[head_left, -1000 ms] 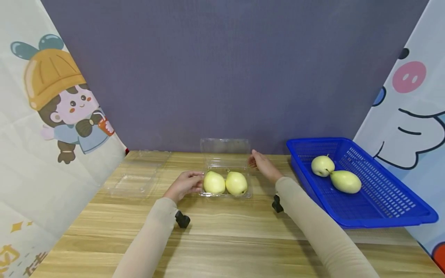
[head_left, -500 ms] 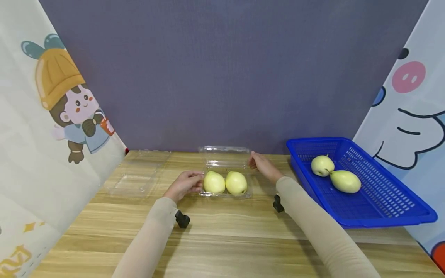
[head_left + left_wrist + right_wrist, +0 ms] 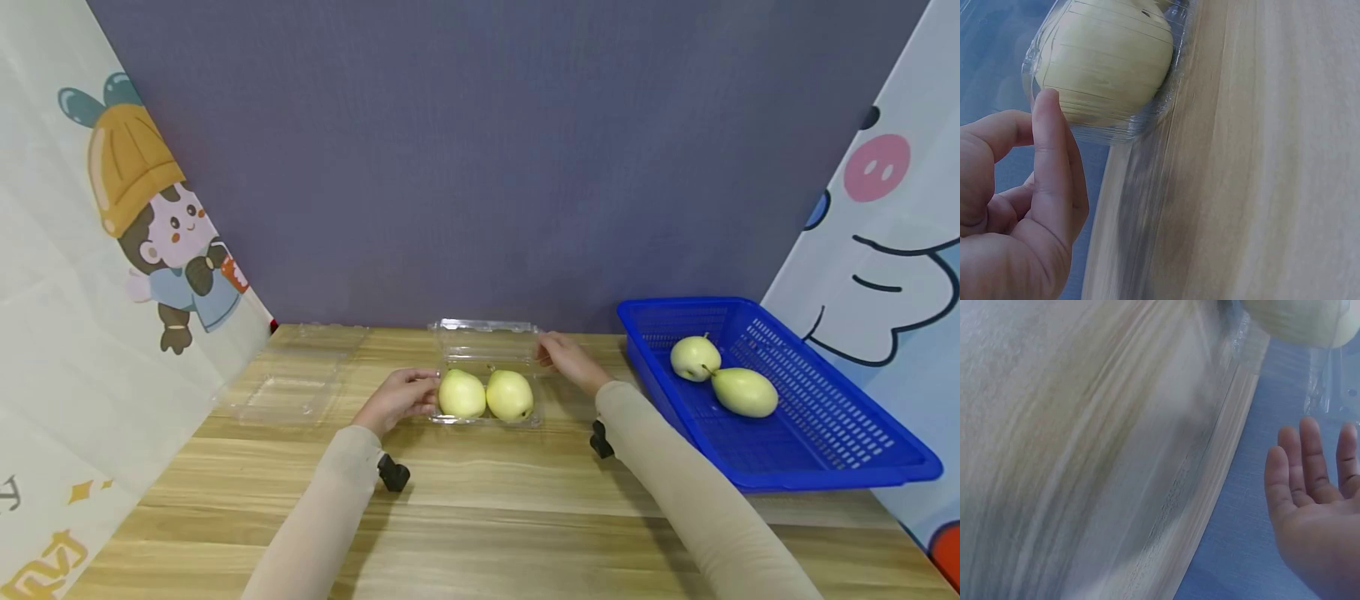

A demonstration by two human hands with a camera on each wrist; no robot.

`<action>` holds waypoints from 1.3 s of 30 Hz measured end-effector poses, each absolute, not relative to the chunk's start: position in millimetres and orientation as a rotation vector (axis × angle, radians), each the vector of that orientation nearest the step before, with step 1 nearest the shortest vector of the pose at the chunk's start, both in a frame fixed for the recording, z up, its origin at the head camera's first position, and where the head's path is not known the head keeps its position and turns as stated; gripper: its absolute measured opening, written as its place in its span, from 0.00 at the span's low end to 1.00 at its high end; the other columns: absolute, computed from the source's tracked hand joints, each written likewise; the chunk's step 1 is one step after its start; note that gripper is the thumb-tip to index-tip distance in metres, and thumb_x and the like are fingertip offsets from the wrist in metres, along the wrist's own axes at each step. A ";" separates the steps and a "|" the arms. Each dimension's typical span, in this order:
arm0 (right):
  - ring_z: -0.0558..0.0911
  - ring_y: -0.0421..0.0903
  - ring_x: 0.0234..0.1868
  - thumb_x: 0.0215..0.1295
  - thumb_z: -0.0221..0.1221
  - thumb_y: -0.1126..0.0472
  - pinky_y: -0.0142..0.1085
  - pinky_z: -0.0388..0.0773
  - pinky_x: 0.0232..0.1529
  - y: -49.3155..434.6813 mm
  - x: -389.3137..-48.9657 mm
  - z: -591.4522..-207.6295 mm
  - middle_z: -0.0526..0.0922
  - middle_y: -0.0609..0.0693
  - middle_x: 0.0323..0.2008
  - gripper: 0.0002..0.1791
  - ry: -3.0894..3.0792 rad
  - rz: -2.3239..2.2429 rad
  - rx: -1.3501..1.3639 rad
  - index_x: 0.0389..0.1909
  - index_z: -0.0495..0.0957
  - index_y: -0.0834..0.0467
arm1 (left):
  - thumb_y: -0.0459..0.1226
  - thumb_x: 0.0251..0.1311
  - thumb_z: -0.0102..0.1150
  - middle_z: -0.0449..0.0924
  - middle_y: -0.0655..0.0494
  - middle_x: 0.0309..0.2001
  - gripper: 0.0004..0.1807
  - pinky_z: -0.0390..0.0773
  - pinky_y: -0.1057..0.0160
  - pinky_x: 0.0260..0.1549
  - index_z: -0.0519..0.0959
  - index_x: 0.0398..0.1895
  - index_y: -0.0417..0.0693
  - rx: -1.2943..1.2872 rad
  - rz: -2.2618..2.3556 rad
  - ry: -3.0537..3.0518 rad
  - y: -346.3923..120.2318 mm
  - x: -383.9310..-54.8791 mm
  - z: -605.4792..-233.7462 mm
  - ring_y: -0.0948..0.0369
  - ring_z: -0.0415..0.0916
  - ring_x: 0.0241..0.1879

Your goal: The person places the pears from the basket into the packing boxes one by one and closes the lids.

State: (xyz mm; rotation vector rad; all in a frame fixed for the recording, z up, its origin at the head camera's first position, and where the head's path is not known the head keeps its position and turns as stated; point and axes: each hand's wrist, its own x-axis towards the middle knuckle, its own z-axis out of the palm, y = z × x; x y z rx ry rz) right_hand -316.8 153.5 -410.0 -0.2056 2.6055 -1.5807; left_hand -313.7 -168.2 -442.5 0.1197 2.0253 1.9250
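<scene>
A clear plastic clamshell box (image 3: pixel 487 423) stands on the table with two pears side by side in it, a left pear (image 3: pixel 462 394) and a right pear (image 3: pixel 510 397). Its hinged lid (image 3: pixel 487 340) is raised at the back and leans forward over the pears. My left hand (image 3: pixel 401 398) is at the box's left wall; a fingertip touches the plastic in the left wrist view. At the lid's right edge is my right hand (image 3: pixel 566 357), its fingers loosely extended beside the plastic in the right wrist view.
A blue perforated basket (image 3: pixel 701 433) on the right holds a round pear (image 3: pixel 696 358) and a longer pear (image 3: pixel 745 392). On the back left of the wooden table (image 3: pixel 450 525) lies another open clear box (image 3: pixel 285 392). A grey panel (image 3: pixel 480 167) rises behind.
The lid has swung forward and down from nearly upright, with my right hand beside it. My left hand, the box's base and its pears have stayed in place.
</scene>
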 end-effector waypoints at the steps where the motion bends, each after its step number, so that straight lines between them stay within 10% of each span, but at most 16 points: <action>1: 0.77 0.56 0.53 0.82 0.37 0.48 0.54 0.73 0.60 153.6 -316.9 -410.4 0.76 0.60 0.49 0.24 2.607 -1.581 -0.210 0.45 0.71 0.64 | 0.31 0.72 0.54 0.78 0.50 0.34 0.21 0.84 0.70 0.32 0.70 0.63 0.27 0.119 1.925 2.025 -168.0 -313.7 -442.5 0.63 0.77 0.30; 39: 0.78 0.57 0.53 0.79 0.48 0.55 0.52 0.77 0.58 161.0 -311.5 -417.0 0.78 0.61 0.51 0.20 2.650 -1.459 -0.327 0.57 0.72 0.68 | 0.33 0.72 0.55 0.78 0.50 0.34 0.18 0.84 0.69 0.34 0.72 0.57 0.27 0.188 1.916 2.013 -167.9 -312.2 -442.6 0.63 0.77 0.31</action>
